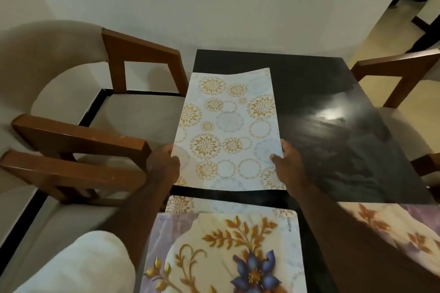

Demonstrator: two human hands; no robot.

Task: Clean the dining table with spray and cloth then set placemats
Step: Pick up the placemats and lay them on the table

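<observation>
Setting: dark glossy bench (pixel 333 131) against a pale wall, light glinting off its right half; wooden chairs with pale seats flank it on the left (pixel 133 112) and right (pixel 404 83).

Step in hand: judging by the bare, shiny top, the wiping looks finished and the mats are going down.

Task's thing: white placemat with gold and grey circles (pixel 228 131), on the far left part of the bench, its far edge curling up slightly, its near end lifted off the surface or barely touching; which, cannot be told.

Left grip: left hand (pixel 164 166) closed on the mat's near left edge, fingers curled over it.

Right grip: right hand (pixel 285 164) pinching the mat's near right edge, thumb on top.

Next move: lowering and flattening the mat, squared to the bench's left edge.

Nearby: floral placemat with a blue flower (pixel 221 252) at the near edge, lying over another circle-patterned mat (pixel 181 204); a third floral mat (pixel 392 228) at near right.

In the way: little; the left chair's backrest stands close beside the mat's left side. No spray or cloth in view.
</observation>
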